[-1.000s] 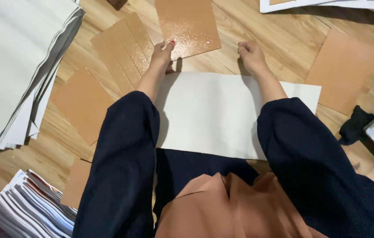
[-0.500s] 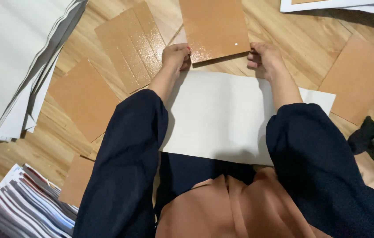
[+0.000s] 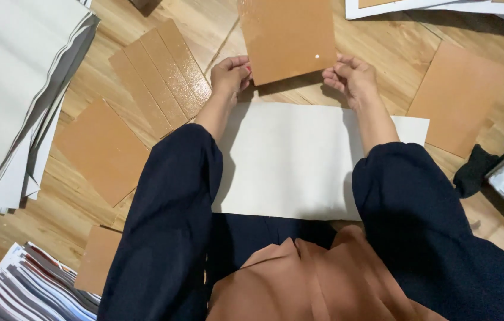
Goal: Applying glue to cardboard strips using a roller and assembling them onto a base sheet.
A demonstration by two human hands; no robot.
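A glossy brown card sheet (image 3: 287, 35) is tilted up off the wooden floor, gripped at its two near corners. My left hand (image 3: 231, 74) pinches the near left corner and my right hand (image 3: 350, 77) pinches the near right corner. Below my hands a large white sheet (image 3: 290, 160) lies flat on the floor between my dark sleeves.
More brown sheets lie around: a ribbed one (image 3: 160, 74) at upper left, one (image 3: 100, 148) at left, one (image 3: 457, 98) at right, one (image 3: 97, 258) near my left elbow. A big stack of white sheets (image 3: 14, 95) fills the left; a striped stack (image 3: 26, 291) sits bottom left.
Both hands reached forward from the white sheet's far edge, took the brown sheet by its near corners and lifted that edge up.
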